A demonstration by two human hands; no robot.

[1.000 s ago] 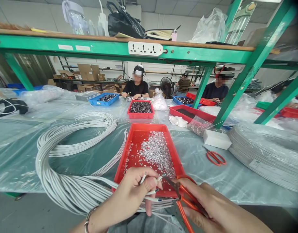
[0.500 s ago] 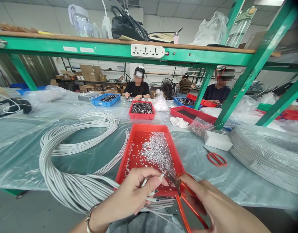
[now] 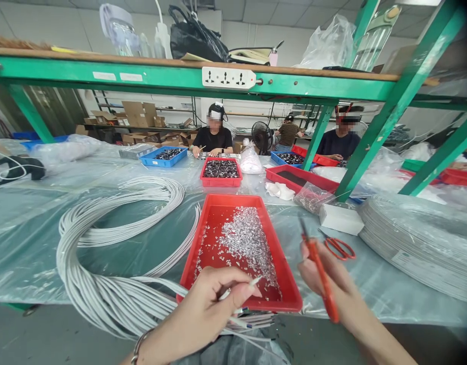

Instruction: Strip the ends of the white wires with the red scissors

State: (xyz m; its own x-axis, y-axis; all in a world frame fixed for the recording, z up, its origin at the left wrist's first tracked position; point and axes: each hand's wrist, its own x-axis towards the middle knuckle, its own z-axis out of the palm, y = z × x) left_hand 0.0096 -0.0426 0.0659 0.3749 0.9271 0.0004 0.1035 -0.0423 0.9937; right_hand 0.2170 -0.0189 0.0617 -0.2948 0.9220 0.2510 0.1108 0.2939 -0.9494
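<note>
My left hand [image 3: 214, 306] pinches the end of a white cable [image 3: 255, 280] between thumb and forefinger, over the near edge of a red tray [image 3: 291, 268]. Small silvery scraps [image 3: 246, 233] lie heaped in that tray. Right of the tray, my right hand [image 3: 342, 286] grips red-handled scissors [image 3: 323, 289], slightly blurred, with their dark tips pointing up and away. The scissors are apart from the cable. A thick bundle of white cables [image 3: 92, 291] loops across the table on the left. Several loose cable ends [image 3: 252, 320] hang below my left hand.
Another pair of red scissors [image 3: 339, 248] lies by a white box [image 3: 341, 219] and a large cable coil [image 3: 416, 248]. A red bin of dark parts [image 3: 221, 181] stands farther back. A green frame post [image 3: 385, 111] slants down at right. Co-workers sit opposite.
My right hand has drawn the scissors away from the cable end, to the right, and turned them upright. My left hand keeps its pinch in nearly the same place.
</note>
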